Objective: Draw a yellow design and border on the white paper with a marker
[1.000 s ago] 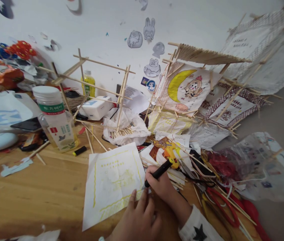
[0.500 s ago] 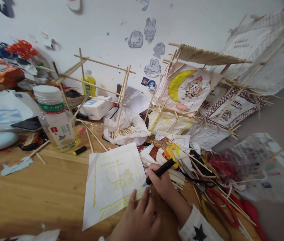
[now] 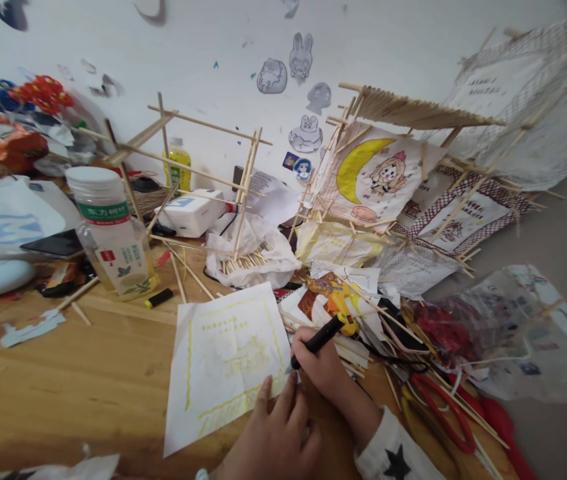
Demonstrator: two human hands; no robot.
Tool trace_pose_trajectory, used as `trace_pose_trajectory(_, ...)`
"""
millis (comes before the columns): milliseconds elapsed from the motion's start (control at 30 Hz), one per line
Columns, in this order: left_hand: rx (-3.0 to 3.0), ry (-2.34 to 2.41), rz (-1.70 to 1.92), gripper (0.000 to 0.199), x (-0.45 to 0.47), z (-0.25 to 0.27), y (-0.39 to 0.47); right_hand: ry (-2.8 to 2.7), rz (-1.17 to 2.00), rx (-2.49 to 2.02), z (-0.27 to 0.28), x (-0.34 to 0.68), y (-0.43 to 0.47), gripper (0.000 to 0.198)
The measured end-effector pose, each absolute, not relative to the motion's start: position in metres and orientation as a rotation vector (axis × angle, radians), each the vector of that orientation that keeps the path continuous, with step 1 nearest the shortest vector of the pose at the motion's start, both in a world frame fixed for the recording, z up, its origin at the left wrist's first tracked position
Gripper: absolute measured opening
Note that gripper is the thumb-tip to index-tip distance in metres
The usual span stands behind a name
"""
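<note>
A white sheet of paper [image 3: 198, 373] with a yellow border, small yellow marks and a faint yellow building drawing lies on the wooden table. My right hand [image 3: 321, 367] grips a black marker [image 3: 319, 341], its tip down at the sheet's right edge near the lower corner. Flat on the sheet's lower right edge, my left hand [image 3: 276, 430] presses with its fingers spread. A black marker cap with a yellow end [image 3: 159, 298] lies beyond the sheet's upper left corner.
A plastic bottle [image 3: 113, 247] stands at the left. Behind are a wooden stick frame [image 3: 208, 177] and a bag of sticks [image 3: 258, 263]. Decorated paper lanterns [image 3: 378, 170] stand at the back right. Red-handled scissors [image 3: 443, 413] and loose sticks lie right of my hand.
The marker has shifted very slightly left and its upper end tilts a little differently. My left hand and the sheet stay nearly in place.
</note>
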State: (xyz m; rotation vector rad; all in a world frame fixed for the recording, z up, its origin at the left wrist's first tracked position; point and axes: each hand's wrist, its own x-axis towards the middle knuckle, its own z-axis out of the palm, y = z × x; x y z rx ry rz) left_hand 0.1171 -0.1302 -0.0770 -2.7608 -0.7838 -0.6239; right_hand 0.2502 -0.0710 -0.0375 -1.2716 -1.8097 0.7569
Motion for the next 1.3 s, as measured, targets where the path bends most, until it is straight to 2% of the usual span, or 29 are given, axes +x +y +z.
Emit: trace_pose_trajectory(1300,-2.824,-0.807,-0.558,0.023,0.1153,-0.0714,-0.1319,-1.805,0.73,-1.254,-0.0357,0.2493,-0.0706,0.018)
